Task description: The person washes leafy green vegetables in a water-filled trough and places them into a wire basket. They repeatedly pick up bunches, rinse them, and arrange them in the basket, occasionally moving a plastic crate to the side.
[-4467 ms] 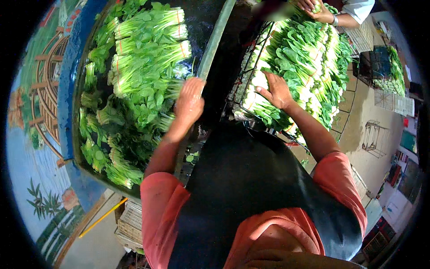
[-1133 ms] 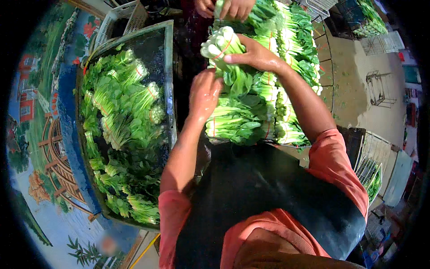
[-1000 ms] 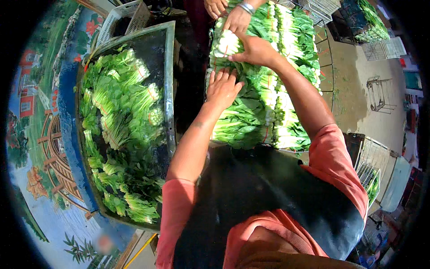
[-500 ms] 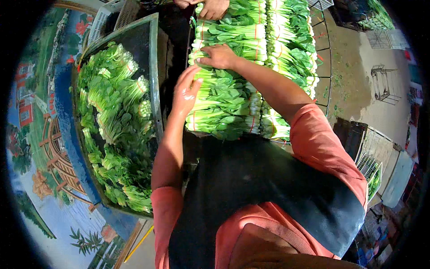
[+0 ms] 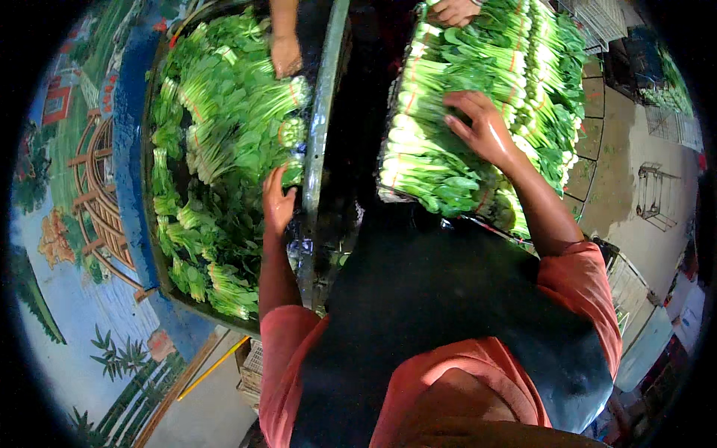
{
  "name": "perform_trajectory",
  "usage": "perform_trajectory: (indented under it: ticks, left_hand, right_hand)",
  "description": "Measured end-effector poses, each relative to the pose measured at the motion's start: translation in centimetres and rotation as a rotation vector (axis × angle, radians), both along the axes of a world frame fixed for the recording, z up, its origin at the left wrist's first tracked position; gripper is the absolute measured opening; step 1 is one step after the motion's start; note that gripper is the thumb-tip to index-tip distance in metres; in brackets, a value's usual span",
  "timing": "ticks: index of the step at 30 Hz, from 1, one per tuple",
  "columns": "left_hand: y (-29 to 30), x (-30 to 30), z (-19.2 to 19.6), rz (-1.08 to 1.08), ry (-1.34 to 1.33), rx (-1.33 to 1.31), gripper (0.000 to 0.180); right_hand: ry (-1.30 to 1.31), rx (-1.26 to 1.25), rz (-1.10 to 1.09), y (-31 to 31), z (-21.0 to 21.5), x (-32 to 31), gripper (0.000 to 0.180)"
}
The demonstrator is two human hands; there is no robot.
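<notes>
L grip [image 5: 278, 200] is bare & unclenched, thumb spread from fingers, at the R edge of the loose greens [image 5: 243, 145] in the water tank [image 5: 326, 97]; can't tell if the fingertips touch any leaf. R grip [image 5: 482, 131] is also slack, fingers slightly bent, nothing visibly grasped, over the leaves of the stacked bunches [image 5: 418, 131]. Stack is R of the tank, w/ red bands round pale stems, near L row stems facing L. Co-worker's hand [image 5: 286, 56] is at the tank's far greens, 2nd hand [image 5: 455, 11] at the stack's far end
</notes>
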State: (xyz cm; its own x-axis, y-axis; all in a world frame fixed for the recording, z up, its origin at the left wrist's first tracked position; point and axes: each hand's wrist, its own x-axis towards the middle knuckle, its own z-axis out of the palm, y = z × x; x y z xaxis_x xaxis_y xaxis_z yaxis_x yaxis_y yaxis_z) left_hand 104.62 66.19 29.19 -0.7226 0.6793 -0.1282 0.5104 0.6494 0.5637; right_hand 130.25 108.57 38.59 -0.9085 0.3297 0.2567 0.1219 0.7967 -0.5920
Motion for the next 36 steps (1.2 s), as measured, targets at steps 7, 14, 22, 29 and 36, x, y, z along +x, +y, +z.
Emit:
perform_trajectory:
  ticks: [7, 14, 22, 29, 36]
  left_hand:
    - [1.3, -4.9, -8.1, -0.368, 0.155, -0.456, 0.071]
    - [-1.4, -6.6, -12.2, -0.063, -0.389, -0.096, 0.079]
    - [-4.3, -4.7, 4.4, 0.248, -0.757, 0.635, 0.089]
    - [3.1, 0.1, 13.2, 0.200, -0.857, 1.018, 0.092]
    - [8.8, 4.1, 13.7, 0.318, -0.955, 1.243, 0.048]
  right_hand:
    - [-0.228, -0.022, -0.118, -4.2, 1.6, 1.1, 0.032]
    - [-0.309, -0.039, -0.218, -6.3, 3.5, 1.2, 0.031]
    - [-0.150, -0.345, 0.092, -12.9, 6.2, -5.4, 0.046]
    - [0.005, -0.726, 0.335, -20.6, 4.7, -15.0, 0.124]
    - [0.131, -1.058, 0.101, -17.1, 5.3, -13.7, 0.089]
